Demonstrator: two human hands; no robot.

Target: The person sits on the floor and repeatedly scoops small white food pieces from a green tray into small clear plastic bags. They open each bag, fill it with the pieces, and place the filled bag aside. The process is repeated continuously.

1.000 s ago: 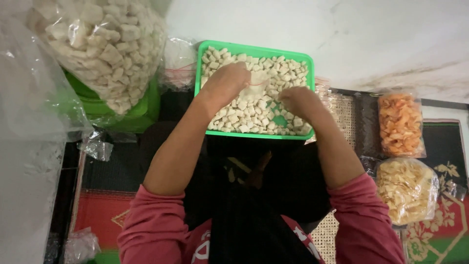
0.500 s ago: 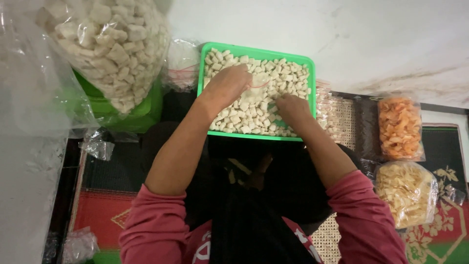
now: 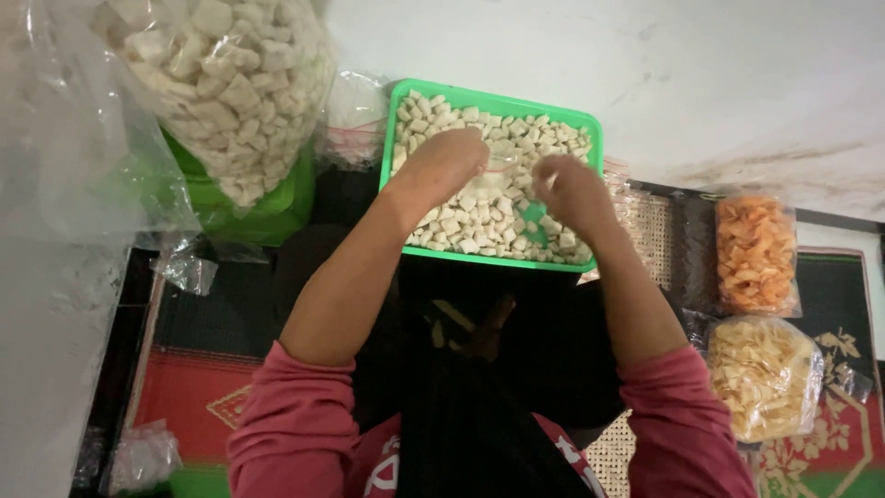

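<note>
Overhead view, described from left to right. At far left a large clear plastic bag (image 3: 230, 83) filled with pale cracker cubes rests on a green container (image 3: 267, 207), with crumpled clear plastic (image 3: 184, 267) lying on the dark mat below it. At centre a green rectangular tray (image 3: 590, 124), against the white wall (image 3: 719, 83), holds a layer of pale cracker pieces (image 3: 470, 221). The left hand (image 3: 442, 166) lies over the tray's left half, fingers curled downward among the pieces; whether it grips any cannot be told. The right hand (image 3: 572, 189) lies over the tray's right half, fingers bent inward and loosely closed; what it has hold of, if anything, cannot be told. Between the two hands a small clear bag (image 3: 505, 161) appears to be held open above the pieces, though its edges are blurred. Both forearms emerge from pink sleeves (image 3: 295, 433). At right, well apart from the tray, stand a bag of orange chips (image 3: 756, 254) and, below it, a bag of pale yellow chips (image 3: 761, 373), both on a patterned mat (image 3: 848, 369).
</note>
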